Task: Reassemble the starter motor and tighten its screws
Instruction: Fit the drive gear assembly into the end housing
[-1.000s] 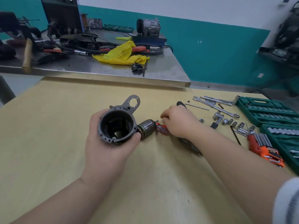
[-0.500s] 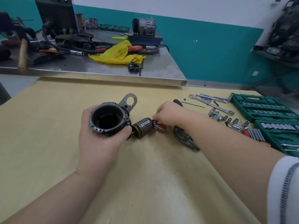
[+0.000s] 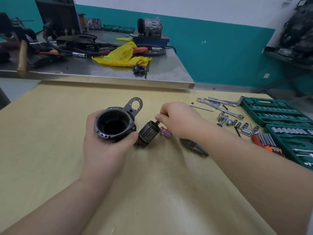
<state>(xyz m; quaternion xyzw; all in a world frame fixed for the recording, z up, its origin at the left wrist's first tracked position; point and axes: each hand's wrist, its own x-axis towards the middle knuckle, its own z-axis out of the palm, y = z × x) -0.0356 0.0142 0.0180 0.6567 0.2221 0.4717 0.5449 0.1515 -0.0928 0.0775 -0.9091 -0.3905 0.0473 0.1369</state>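
Note:
My left hand [image 3: 105, 146] grips the black cylindrical starter housing [image 3: 114, 123], open end toward me, its grey mounting ear [image 3: 134, 105] sticking up at the back. Just right of it the ribbed armature [image 3: 148, 131] is tilted up off the wooden table [image 3: 152, 184]. My right hand [image 3: 179, 119] pinches the armature's shaft end with its fingertips. A small red-handled screwdriver [image 3: 165, 131] lies under my right hand. A dark end cover [image 3: 194, 147] rests on the table below my right wrist.
To the right lie wrenches [image 3: 220, 108], loose sockets [image 3: 237, 123], a red hex key set [image 3: 265, 142] and open green socket cases [image 3: 279, 116]. Behind stands a steel bench [image 3: 101, 72] with a yellow rag [image 3: 122, 56], cables, a hammer and a compressor.
My right hand has lifted the armature's shaft end, tipping it from lying flat to tilted upward. My left hand has turned the housing slightly and kept its hold.

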